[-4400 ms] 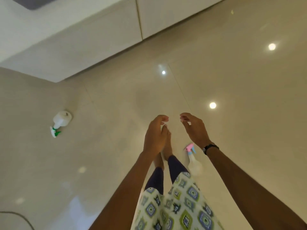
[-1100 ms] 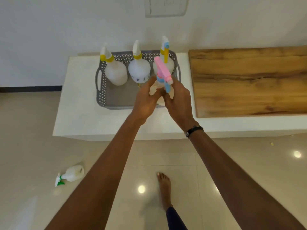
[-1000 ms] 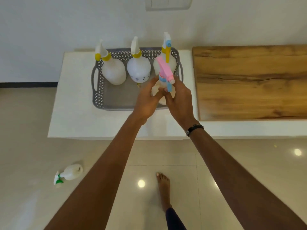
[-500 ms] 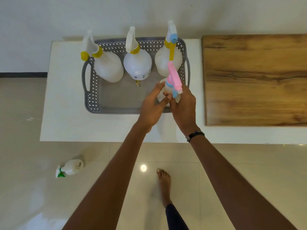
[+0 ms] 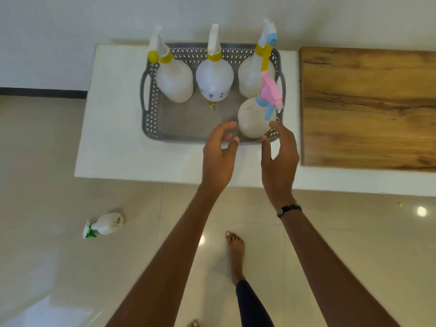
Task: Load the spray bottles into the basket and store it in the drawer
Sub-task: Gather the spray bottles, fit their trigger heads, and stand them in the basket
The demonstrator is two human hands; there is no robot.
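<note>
A grey perforated basket [image 5: 151, 123] stands on a white low counter [image 5: 113, 147]. Three white spray bottles with yellow collars stand along its far side: left [image 5: 173, 79], middle [image 5: 214, 79], right [image 5: 252, 76]. A white bottle with a pink and blue trigger [image 5: 253, 118] stands upright in the near right corner. My left hand [image 5: 220, 154] and my right hand [image 5: 279, 156] hover just in front of it, fingers apart, holding nothing. A white bottle with a green trigger [image 5: 103, 225] lies on the floor at the left.
A wooden top [image 5: 368, 107] covers the counter to the right of the basket. The white wall runs behind. Glossy beige floor tiles lie below, with my bare foot [image 5: 234, 251] near the centre.
Both hands set the pink-trigger bottle down in the basket's near right corner, let go of it and drew back toward me.
</note>
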